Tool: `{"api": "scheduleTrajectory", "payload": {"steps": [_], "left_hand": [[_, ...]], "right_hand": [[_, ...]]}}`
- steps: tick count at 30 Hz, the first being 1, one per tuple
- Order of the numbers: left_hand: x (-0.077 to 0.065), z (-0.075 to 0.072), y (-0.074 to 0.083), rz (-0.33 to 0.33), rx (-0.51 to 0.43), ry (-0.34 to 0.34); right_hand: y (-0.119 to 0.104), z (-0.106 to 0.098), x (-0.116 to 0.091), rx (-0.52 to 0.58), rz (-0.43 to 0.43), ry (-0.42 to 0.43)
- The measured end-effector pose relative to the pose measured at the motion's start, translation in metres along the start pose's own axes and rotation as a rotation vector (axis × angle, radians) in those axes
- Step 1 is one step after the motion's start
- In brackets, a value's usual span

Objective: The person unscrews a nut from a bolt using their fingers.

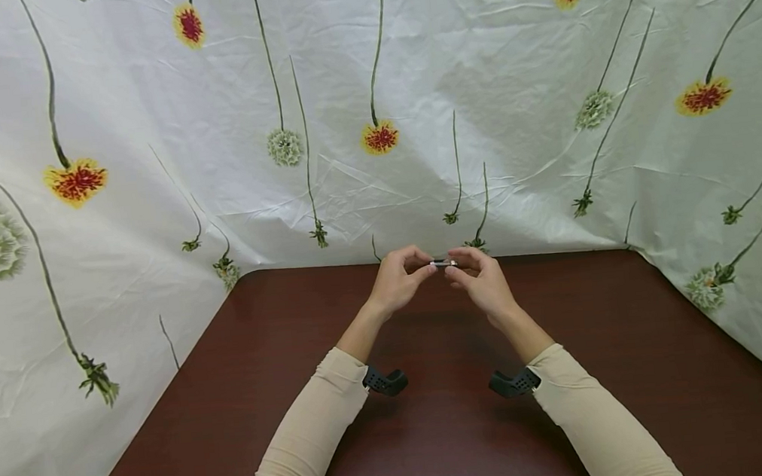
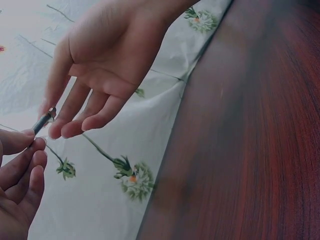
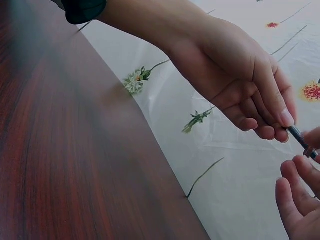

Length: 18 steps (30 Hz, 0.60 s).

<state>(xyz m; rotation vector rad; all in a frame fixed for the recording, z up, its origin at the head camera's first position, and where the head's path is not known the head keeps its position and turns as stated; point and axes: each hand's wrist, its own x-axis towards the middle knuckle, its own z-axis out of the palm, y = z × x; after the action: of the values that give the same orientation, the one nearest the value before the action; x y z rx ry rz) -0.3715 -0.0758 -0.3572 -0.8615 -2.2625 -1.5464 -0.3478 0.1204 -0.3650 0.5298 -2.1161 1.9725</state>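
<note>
Metal bolt (image 1: 443, 263), held above the table (image 1: 438, 429), pinched at one end by left hand (image 1: 398, 278), at other by right hand (image 1: 483, 282); probably light, stiff, slightly slippery; best to grip on its threads.

L arm (image 1: 313, 433) & R arm (image 1: 600, 415) both reach fwd, angling inward; L hand (image 1: 398, 278) & R hand (image 1: 483, 282) sit just beside each other, approx. level; each pinches w/ thumb & forefinger; R hand's other fingers (image 2: 107, 112) hang slightly bent, L's likewise.
</note>
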Motion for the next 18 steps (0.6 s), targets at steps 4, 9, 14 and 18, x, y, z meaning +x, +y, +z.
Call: {"api": "scheduleTrajectory", "payload": {"steps": [4, 9, 14, 18], "left_hand": [[-0.0001, 0.0002, -0.0003, 0.002, -0.001, 0.003], [-0.0001, 0.0003, 0.0002, 0.0, 0.004, 0.008], [-0.0001, 0.0, 0.0006, -0.004, 0.006, 0.005], [0.0, -0.0002, 0.0007, -0.003, -0.002, 0.005]], "right_hand": [[0.0004, -0.0003, -0.0002, -0.005, 0.009, 0.02], [0.0032, -0.0016, 0.0014, -0.027, -0.003, 0.043], [0.0022, -0.0035, 0.0017, -0.023, 0.002, 0.028], [0.0029, -0.0037, 0.0026, -0.031, 0.016, 0.01]]}}
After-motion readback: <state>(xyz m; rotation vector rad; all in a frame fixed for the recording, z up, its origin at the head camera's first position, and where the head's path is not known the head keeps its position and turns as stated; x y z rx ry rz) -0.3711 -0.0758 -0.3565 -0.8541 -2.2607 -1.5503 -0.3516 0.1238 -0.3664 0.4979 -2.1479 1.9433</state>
